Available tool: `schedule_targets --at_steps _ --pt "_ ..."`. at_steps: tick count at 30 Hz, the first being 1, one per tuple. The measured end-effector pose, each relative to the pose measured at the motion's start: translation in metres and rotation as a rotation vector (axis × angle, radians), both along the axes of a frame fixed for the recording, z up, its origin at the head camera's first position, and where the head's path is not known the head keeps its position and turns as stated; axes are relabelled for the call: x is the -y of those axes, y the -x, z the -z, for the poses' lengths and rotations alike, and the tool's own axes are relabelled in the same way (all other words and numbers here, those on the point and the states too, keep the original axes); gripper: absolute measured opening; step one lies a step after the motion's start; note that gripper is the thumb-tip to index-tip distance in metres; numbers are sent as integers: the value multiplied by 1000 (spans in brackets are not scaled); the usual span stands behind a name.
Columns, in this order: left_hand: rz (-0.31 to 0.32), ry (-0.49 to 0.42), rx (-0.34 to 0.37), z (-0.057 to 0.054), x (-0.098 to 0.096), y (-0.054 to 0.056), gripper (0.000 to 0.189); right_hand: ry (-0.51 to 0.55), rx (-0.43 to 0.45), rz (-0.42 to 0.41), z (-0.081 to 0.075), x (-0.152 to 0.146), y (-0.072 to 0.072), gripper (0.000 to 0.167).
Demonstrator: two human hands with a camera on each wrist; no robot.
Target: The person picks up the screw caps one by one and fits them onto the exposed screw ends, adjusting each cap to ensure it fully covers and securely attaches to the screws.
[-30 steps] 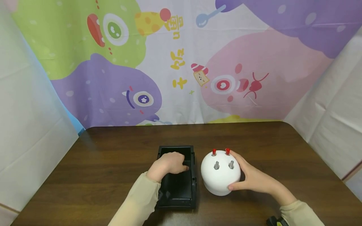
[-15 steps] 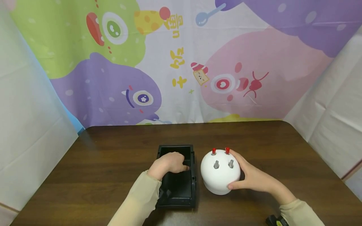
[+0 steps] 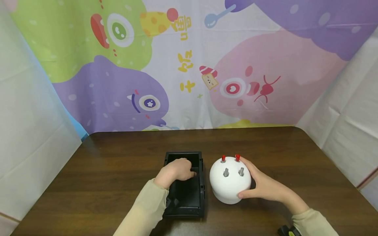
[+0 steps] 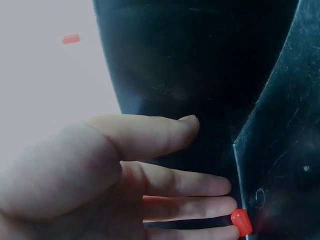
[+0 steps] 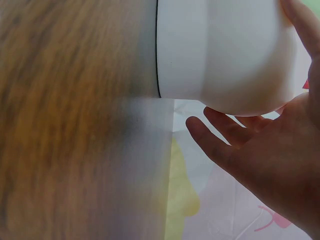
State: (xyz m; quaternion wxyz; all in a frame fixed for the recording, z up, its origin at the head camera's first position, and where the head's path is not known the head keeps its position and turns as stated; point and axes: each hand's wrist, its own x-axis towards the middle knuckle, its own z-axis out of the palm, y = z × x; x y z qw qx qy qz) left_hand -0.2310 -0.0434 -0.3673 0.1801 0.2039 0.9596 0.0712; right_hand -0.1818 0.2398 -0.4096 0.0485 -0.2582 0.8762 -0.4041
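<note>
My left hand [image 3: 176,169] reaches down into a black box [image 3: 202,183]. In the left wrist view its fingers lie nearly straight, thumb apart, with the fingertips right at a small red cap [image 4: 242,222] by the inner wall's bottom edge. To the right of the box stands a white dome-topped body [image 3: 228,187]. My right hand [image 3: 262,187] holds this body from its right side, thumb in front and fingers behind. On top, two metal bolts [image 3: 226,172] are bare at the near side; red caps [image 3: 223,158] cover two farther posts.
The brown wooden table [image 3: 118,170] extends around both things. A printed cloth [image 3: 189,108] hangs behind its far edge, with white cloth at the sides. Something black [image 3: 284,230] is strapped at the right wrist. Near the box's front end lies a small dark piece [image 3: 175,202].
My left thumb has drawn back slightly inside the box. The right hand and the white body have stayed in place.
</note>
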Motion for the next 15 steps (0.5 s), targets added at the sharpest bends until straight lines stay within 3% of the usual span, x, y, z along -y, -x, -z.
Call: schedule_targets --at_steps 15 --pt "-51 31 -25 -1 1 -1 31 2 -5 5 0 0 0 105"
